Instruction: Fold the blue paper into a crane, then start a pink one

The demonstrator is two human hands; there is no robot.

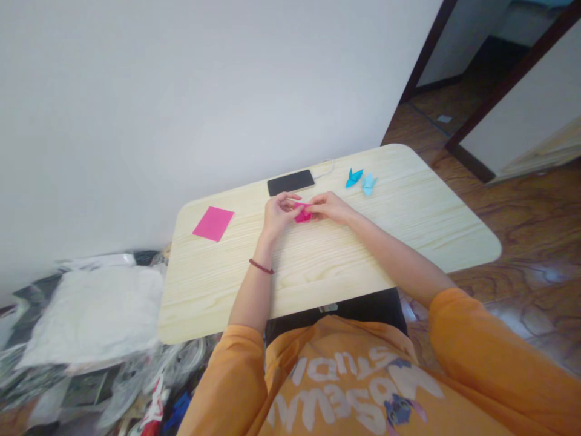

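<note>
A small folded piece of pink paper (pixel 303 214) is held between my two hands over the middle of the table. My left hand (pixel 280 212) pinches its left side, with the thumb on top. On the right side, the fingers of my right hand (pixel 330 208) grip the same paper. The exact shape of the folds is too small to make out. To the left lies a flat stack or sheet of square pink paper (pixel 213 223), apart from both hands. Two folded paper figures, one blue (pixel 354 177) and one light blue (pixel 369 184), rest at the back right.
Behind my hands, a black phone (pixel 291 182) with a white cable lies near the table's back edge. The pale wooden table (pixel 408 230) has rounded corners and stands against a white wall (pixel 204 91). Plastic-wrapped bundles (pixel 100 309) are piled on the left.
</note>
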